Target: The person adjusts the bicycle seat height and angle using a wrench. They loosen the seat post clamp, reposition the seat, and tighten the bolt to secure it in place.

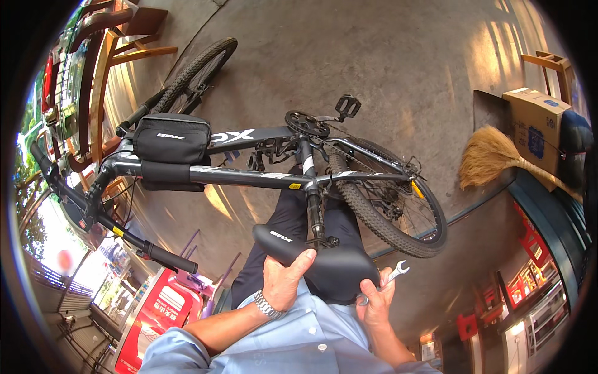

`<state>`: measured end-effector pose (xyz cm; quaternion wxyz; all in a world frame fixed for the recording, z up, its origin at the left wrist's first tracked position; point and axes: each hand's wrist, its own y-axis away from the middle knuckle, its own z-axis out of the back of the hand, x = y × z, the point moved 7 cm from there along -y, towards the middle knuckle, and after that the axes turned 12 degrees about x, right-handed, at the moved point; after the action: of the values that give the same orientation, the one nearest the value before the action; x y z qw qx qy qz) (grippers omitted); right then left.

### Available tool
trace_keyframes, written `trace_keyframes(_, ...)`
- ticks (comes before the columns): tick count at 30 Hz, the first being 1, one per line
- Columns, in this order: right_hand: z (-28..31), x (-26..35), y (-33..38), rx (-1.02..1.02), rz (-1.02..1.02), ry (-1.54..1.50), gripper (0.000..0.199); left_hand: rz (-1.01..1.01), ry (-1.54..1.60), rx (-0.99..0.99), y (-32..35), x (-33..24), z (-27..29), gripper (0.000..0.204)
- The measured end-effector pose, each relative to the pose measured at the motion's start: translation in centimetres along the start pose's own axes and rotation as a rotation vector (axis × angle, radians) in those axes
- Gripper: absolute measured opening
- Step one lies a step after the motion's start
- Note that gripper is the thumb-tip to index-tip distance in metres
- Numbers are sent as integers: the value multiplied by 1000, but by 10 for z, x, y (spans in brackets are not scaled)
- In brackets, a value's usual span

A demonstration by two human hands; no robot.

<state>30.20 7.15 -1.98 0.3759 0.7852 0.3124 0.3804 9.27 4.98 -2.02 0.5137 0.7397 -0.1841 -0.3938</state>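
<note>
A black bicycle saddle (339, 269) sits on its seat post (315, 215) right in front of my body. My left hand (283, 282), with a metal watch at its wrist, grips the left side of the saddle, thumb on top; its fingers are partly hidden beneath. Beside the saddle's right rear, my right hand (376, 304) is closed around a silver wrench (398, 270), whose open jaw sticks up past the fingers. The dark bicycle frame (249, 176) stretches away to the left, with a black bag (172, 138) strapped on near the handlebar (124, 234).
The knobby rear wheel (389, 199) stands to the right of my legs. A straw broom (492, 157) and a cardboard box (537, 128) are at the far right. At the lower left stands a red printed panel (159, 315); wooden furniture (103, 81) lines the upper left.
</note>
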Motion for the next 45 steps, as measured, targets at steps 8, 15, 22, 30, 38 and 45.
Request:
trace_keyframes(8,0,11,13,32,-37,75,51,-9,67,-9,16,2,-1,20)
trace_keyframes(15,5,12,18,1,-58,132,48,41,127,80,21,-4,-7,28)
trace_keyframes(22,1,19,13,75,-85,164,47,-17,106,104,19,7,4,50)
trace_keyframes(30,-10,23,5,70,-96,255,45,-54,215,115,12,14,8,50)
trace_keyframes(38,-7,53,-11,102,-31,583,29,-90,189,62,14,14,11,48)
trace_keyframes(45,-11,79,-128,90,-15,961,46,-62,74,58,20,2,8,49)
